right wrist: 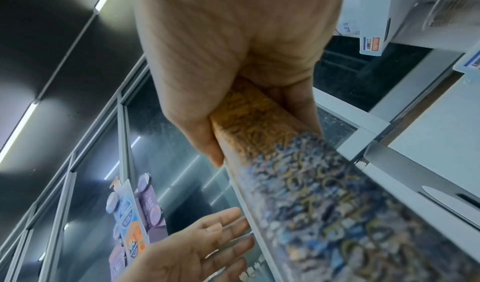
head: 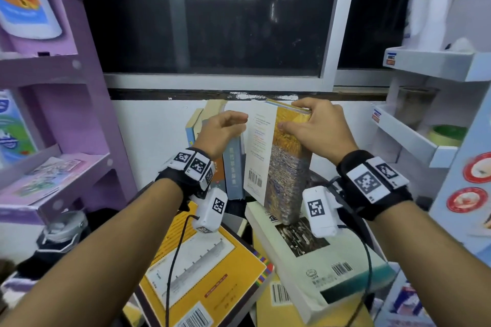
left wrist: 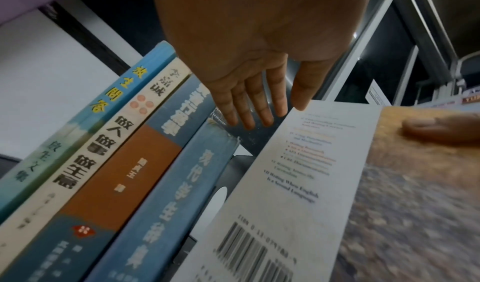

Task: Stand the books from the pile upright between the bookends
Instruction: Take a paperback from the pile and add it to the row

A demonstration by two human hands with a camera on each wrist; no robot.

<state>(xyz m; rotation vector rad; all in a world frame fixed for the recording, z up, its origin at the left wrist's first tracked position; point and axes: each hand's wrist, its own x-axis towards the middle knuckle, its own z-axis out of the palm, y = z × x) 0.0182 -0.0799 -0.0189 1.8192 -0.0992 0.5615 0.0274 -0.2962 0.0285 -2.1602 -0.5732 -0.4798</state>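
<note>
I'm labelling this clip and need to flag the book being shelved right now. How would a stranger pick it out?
Look below the dark window, right of the upright row of books. The book, gripped at its top by the right hand, alone has a painted golden field cover and a white back strip with a barcode.

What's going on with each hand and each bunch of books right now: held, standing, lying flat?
Right hand: grips the top of the painted-cover book.
Painted-cover book: upright, slightly tilted, its bottom above the pile, not yet in the row.
Left hand: fingers straight, between the row and the held book's white edge, holding nothing.
Standing books: upright in a row, leaning slightly.
Pile books: lying flat, overlapping.
</note>
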